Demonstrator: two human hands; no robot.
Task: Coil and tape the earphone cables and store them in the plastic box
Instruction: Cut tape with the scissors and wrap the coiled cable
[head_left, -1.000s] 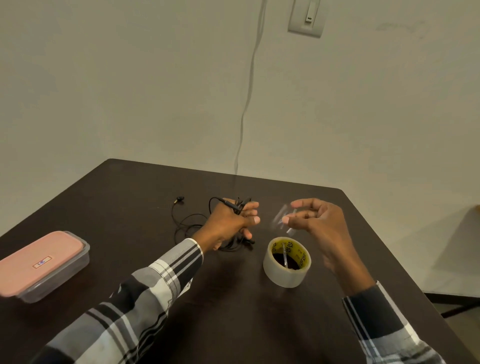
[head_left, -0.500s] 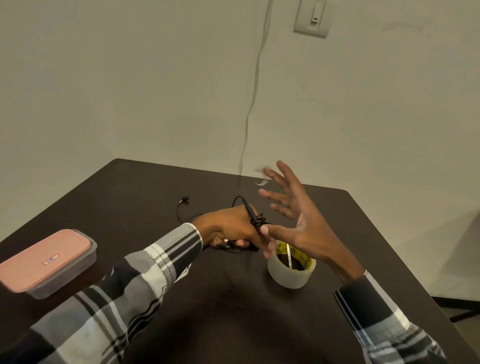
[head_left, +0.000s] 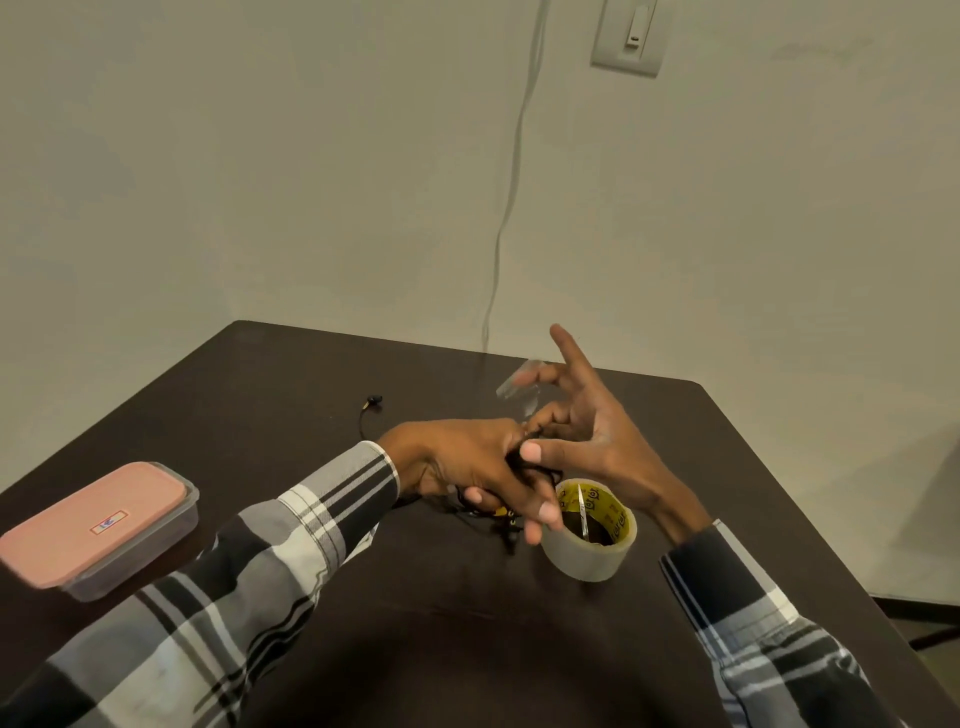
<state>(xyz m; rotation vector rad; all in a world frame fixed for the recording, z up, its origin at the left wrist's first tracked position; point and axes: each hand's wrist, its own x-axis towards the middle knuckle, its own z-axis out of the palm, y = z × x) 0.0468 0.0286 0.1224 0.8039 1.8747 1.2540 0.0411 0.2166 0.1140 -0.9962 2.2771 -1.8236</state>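
Earphone cable (head_left: 524, 457) sat bunched in the left hand (head_left: 467, 467), while the right hand (head_left: 587, 431), fingers spread, carried a clear tape strip (head_left: 519, 384).

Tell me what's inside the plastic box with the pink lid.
Cannot tell. The pink lid is on the plastic box and hides the inside; its clear wall shows nothing distinct. The earphone cable is in the left hand.

The table (head_left: 441, 623) is dark brown. On its left, the plastic box (head_left: 98, 527) has a pink lid over clear walls. The tape roll (head_left: 589, 535) is clear with a yellow, black-printed core. The earphone cable (head_left: 366, 410) is black. Both sleeves (head_left: 249, 561) are black, grey and white plaid. The far wall (head_left: 260, 156) is beige.
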